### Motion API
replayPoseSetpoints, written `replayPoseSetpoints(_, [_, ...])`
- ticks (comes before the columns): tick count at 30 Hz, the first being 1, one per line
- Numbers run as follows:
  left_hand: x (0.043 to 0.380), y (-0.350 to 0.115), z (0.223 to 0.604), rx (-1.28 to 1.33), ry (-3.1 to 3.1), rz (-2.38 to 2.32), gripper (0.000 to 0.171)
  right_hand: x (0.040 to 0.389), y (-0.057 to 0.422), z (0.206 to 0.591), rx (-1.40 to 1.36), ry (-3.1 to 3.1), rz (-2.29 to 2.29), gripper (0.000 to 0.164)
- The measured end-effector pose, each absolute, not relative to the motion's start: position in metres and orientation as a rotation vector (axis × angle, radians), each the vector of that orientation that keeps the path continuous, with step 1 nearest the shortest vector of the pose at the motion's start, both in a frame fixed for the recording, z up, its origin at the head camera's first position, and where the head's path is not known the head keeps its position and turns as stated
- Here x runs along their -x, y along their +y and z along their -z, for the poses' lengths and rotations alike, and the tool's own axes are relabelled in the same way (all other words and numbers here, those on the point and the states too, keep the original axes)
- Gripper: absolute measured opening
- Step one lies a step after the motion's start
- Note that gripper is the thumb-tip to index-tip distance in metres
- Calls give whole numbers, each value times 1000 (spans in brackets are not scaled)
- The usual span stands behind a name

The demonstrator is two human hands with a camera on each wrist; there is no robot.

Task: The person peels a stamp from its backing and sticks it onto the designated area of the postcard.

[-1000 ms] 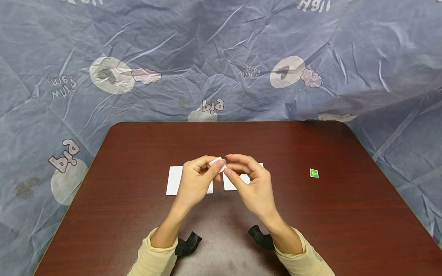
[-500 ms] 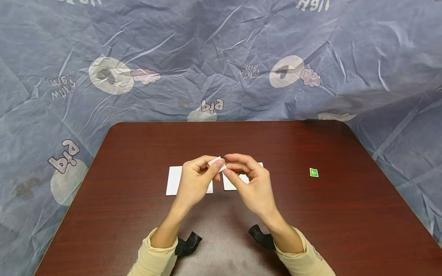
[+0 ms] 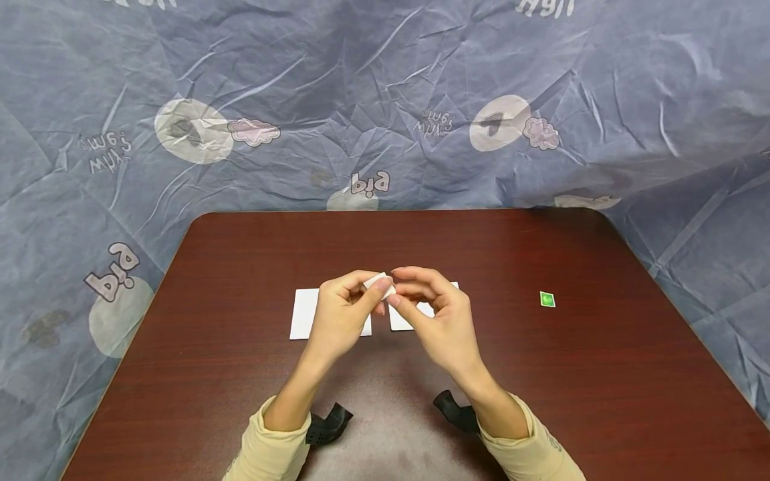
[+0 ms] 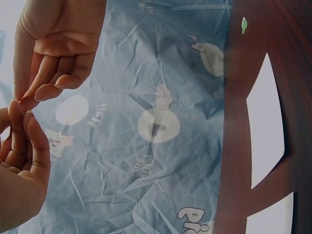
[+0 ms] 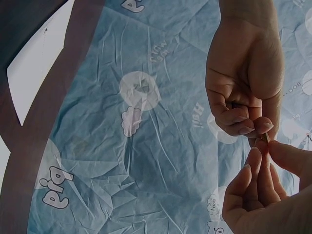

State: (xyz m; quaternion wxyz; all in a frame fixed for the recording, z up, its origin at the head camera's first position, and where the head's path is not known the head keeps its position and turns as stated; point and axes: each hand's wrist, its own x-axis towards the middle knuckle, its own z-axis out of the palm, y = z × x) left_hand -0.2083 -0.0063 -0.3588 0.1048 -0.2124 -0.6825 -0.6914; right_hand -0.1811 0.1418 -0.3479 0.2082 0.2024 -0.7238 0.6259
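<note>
Between my two hands, above the table, is a small white square of paper [image 3: 375, 283]. My left hand [image 3: 339, 314] pinches it between thumb and index finger. My right hand [image 3: 444, 322] has its thumb and index finger at the paper's right corner, its other fingers bent loosely. In the right wrist view the fingertips meet at the thin edge of the paper [image 5: 265, 137]. Beneath the hands lie a white card [image 3: 303, 314] on the left and another white card [image 3: 402, 321] on the right, both partly covered by the hands.
A small green square with a white border [image 3: 547, 299], like a stamp or sticker, lies right of the hands on the brown table [image 3: 613, 374]. Black wrist mounts [image 3: 329, 425] sit by both sleeves. A blue patterned cloth [image 3: 385, 100] hangs behind the table.
Both hands stay almost still around the small white paper. The cards and the green square have not moved on the table.
</note>
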Motion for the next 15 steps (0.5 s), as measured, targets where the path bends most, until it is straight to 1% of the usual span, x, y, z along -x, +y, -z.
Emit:
replayPoseSetpoints(8, [208,-4,359,619,-2016,2030,10,182,143,349,-548,-2027,-1735,27])
replayPoseSetpoints(15, [206,-4,359,588,-2039,1989,8,180,143,348,-452,-2127,-1674,31])
